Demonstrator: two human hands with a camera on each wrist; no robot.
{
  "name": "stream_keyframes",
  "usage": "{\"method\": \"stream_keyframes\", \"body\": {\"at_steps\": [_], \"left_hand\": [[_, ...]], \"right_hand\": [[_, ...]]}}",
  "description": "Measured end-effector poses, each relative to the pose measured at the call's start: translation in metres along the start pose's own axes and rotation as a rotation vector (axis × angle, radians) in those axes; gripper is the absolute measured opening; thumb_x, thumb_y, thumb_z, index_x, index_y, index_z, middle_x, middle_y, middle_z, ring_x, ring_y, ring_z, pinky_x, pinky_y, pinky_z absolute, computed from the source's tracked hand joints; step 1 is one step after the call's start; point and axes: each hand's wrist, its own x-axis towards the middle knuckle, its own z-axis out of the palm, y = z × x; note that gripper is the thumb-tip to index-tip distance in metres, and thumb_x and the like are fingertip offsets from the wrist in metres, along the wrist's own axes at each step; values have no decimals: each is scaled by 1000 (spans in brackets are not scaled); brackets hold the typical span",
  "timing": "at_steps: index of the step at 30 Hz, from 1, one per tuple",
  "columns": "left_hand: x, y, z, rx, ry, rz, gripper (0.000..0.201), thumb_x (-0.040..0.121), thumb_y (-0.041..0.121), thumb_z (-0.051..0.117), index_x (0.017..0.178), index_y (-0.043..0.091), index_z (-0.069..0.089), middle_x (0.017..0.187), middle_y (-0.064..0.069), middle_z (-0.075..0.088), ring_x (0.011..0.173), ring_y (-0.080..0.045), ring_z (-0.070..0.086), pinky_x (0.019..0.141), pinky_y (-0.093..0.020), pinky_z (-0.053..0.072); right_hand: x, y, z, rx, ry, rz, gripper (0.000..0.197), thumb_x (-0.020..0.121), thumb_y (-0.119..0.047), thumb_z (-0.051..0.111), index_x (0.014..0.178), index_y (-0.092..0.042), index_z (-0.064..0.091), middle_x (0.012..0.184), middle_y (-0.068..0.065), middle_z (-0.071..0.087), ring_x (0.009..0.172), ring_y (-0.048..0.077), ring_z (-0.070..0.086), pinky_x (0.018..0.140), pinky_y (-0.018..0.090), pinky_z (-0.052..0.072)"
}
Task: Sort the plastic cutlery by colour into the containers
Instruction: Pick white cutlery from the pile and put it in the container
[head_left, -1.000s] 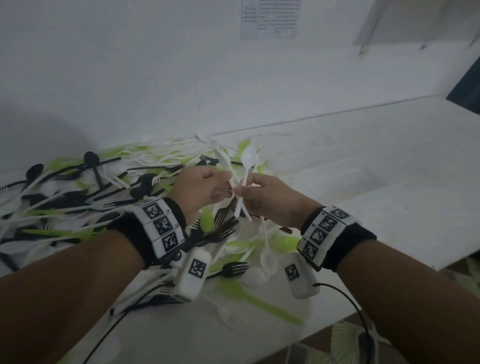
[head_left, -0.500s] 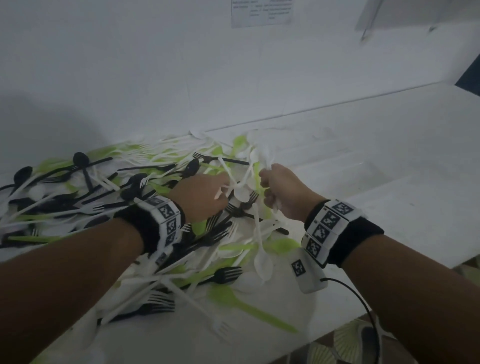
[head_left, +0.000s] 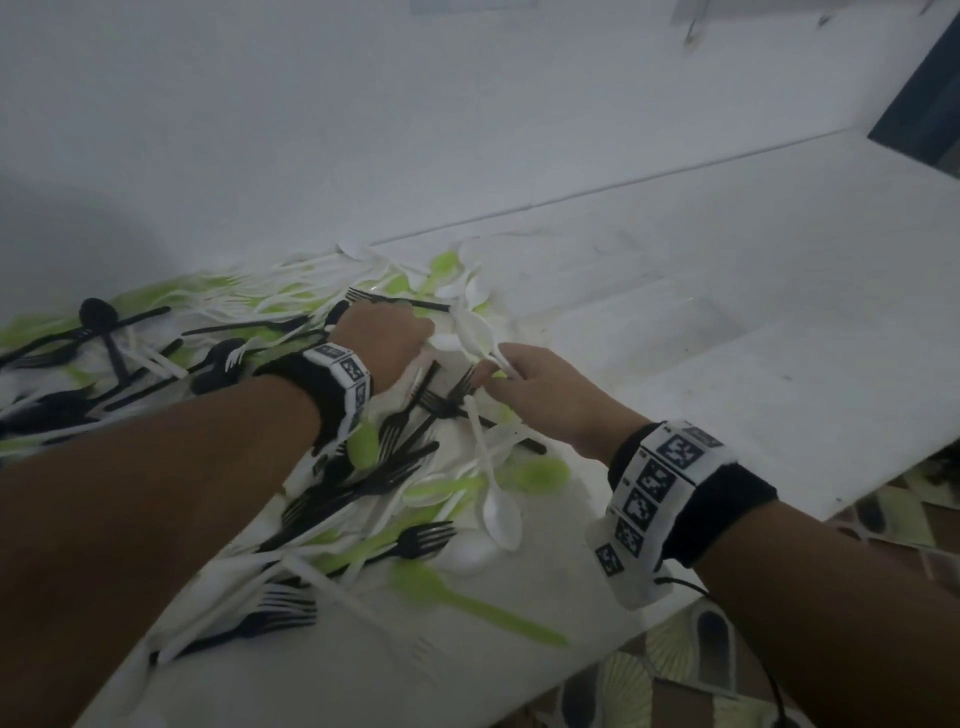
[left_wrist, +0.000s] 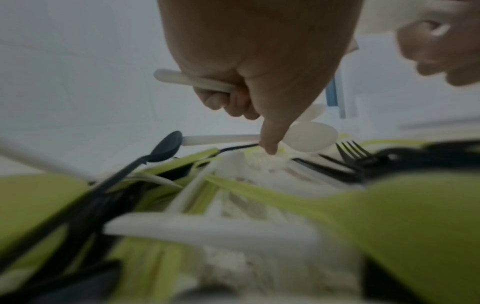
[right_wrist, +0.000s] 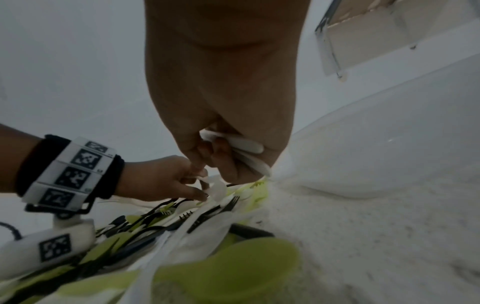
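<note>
We have both hands down over the far end of the cutlery pile (head_left: 332, 467), which spreads black, green and white across the white counter (head_left: 779, 364). Our right hand (head_left: 545, 400) is closed around a bunch of white spoons (right_wrist: 246, 146) — in the right wrist view their handles run through the curled fingers (right_wrist: 221, 156) and stick out past the palm. In the head view the spoon bowls (head_left: 475, 332) fan out just beyond that grip, toward the wall (head_left: 363, 130).

Our left hand (head_left: 387, 340) sits just beside the right, knuckles up. The left wrist view shows its lower fingers curled tightly round a white handle (left_wrist: 187, 79), while the index finger (left_wrist: 270, 135) points straight down, its tip touching the pile. Right behind that fingertip lies a white spoon (left_wrist: 298, 137), level and sideways; we cannot tell whether it is pinched or merely touched.

Under the two grips, black forks (head_left: 431, 400) cross each other, tines pointing several ways. Nearer our wrists lie a loose white spoon (head_left: 498, 512) and a long green spoon (head_left: 457, 597) — both flat on the counter, apart from either hand. A black spoon (head_left: 98, 317) lies well off to the left of the left grip. No sorting containers can be made out in any view.
</note>
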Motion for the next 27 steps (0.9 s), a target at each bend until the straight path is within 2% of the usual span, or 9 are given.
{"method": "stream_keyframes", "body": {"at_steps": [2,4,6,8,10,15,19,22,27], "left_hand": [[-5,-13,-1,-68,75,-32,27,104,32,43,117,16,60,108,-12,57,92,-35,62,78,-41,44],[-14,-26,-2,-103,154,-80,31,103,34,43,116,12,60,107,-17,55,89,-37,58,79,-44,43],[-26,-40,-2,-163,201,-146,33,102,34,45,108,5,60,104,-22,54,88,-39,55,80,-47,44],[-39,-53,1,-283,213,-222,33,103,32,45,104,1,57,102,-26,53,90,-42,54,80,-50,45],[-54,-62,3,-454,212,-260,29,106,28,41,105,0,51,96,-26,55,87,-42,55,76,-50,46],[-104,-72,5,-671,237,-332,14,109,20,36,103,8,38,61,-12,49,53,-30,47,51,-37,30],[-139,-75,8,-729,242,-423,17,107,20,41,97,7,42,65,-16,54,58,-34,52,55,-40,35],[-161,-71,8,-740,187,-482,23,107,28,42,100,8,49,72,-14,59,64,-33,56,60,-43,43],[-198,-43,1,-769,102,-283,14,105,28,40,95,19,45,79,-15,65,68,-34,60,57,-45,43]], "right_hand": [[-5,1,-6,-93,-57,-58,16,95,-17,56,92,-25,70,78,-6,59,62,3,49,62,22,41],[-13,0,-11,-210,-230,-129,34,90,-8,60,88,-41,68,73,-11,56,57,-3,48,56,12,37],[-19,-1,-8,-392,-403,-181,53,85,-3,62,80,-56,63,73,-13,53,63,-2,49,58,12,38],[-21,0,0,-577,-473,-193,50,84,-2,61,97,-49,71,85,-12,54,79,8,52,71,21,44],[-19,1,8,-636,-439,-214,33,87,-7,65,105,-32,73,88,-13,52,86,13,51,74,29,42],[-7,-2,23,-684,-344,-307,6,92,-30,74,94,-24,71,89,-3,51,83,16,52,70,32,39],[3,-7,26,-569,-201,-299,19,90,-36,77,100,-19,74,101,5,54,88,21,55,79,39,48],[12,-10,25,-549,45,-270,28,97,-42,66,85,-18,59,92,1,51,80,18,50,70,35,41],[11,-7,17,-583,144,-115,41,104,-39,49,72,-17,37,69,-1,49,65,19,47,58,36,29]]}}
